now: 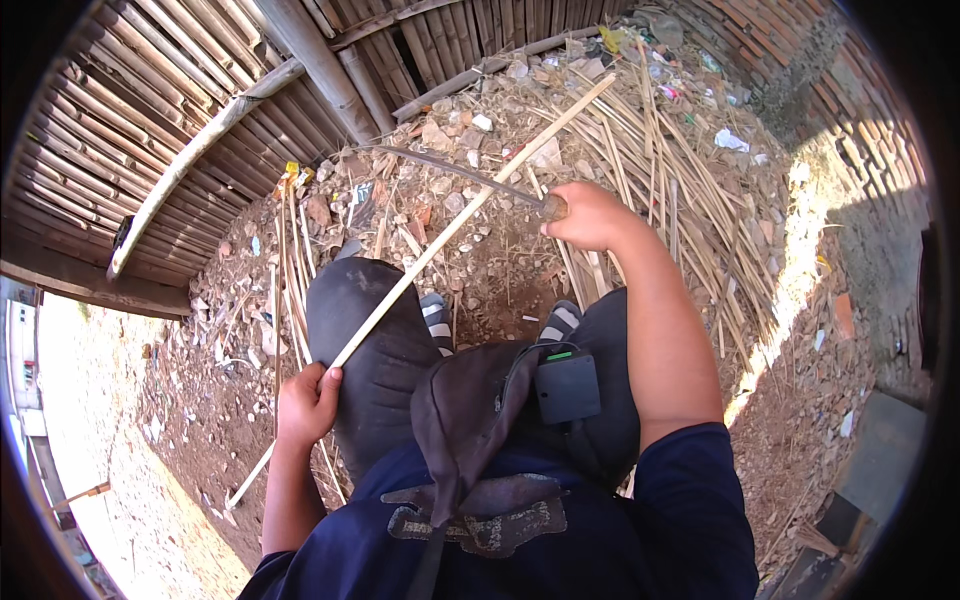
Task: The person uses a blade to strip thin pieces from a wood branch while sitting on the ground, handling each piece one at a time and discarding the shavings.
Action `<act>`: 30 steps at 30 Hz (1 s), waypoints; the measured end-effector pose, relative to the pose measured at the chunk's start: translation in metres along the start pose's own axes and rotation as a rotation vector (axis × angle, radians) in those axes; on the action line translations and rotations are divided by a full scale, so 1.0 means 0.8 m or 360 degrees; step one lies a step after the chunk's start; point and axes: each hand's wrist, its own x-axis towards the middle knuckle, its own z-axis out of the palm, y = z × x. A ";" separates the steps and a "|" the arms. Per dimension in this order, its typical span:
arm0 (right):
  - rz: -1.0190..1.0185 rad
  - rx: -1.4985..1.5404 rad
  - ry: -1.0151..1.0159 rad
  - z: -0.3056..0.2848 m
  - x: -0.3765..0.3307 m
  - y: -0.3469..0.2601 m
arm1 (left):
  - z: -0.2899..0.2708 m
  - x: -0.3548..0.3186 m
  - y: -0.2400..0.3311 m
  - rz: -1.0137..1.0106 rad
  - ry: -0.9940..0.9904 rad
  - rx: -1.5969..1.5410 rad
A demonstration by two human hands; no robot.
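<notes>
A long pale bamboo strip (405, 284) slants across my left knee, from the lower left up to the far middle. My left hand (308, 405) is closed round it near its lower end, thumb on top. In my right hand (590, 216) is the wooden handle of a long-bladed knife (440, 168), its fingers wrapped round the grip. The thin blade points left and crosses the strip above my knees; whether the edge bites into the wood I cannot tell.
A heap of split bamboo strips (690, 235) covers the ground at the right, and a smaller bunch (291, 270) lies left of my knee. Stones and litter strew the dirt. A bamboo wall (200, 120) stands at the left, a brick wall (850, 110) at the right. A black box (568, 387) rests on my lap.
</notes>
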 end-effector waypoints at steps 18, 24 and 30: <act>0.0059 0.0082 0.0078 -0.008 -0.018 0.013 | -0.001 0.003 -0.005 0.0076 -0.0038 -0.0024; -0.0116 -0.0019 -0.0205 -0.007 -0.029 -0.003 | -0.007 0.002 0.000 0.0023 -0.0113 -0.0051; 0.0048 0.0001 -0.0024 -0.008 -0.021 -0.001 | 0.000 0.002 -0.005 0.0079 -0.0012 -0.0041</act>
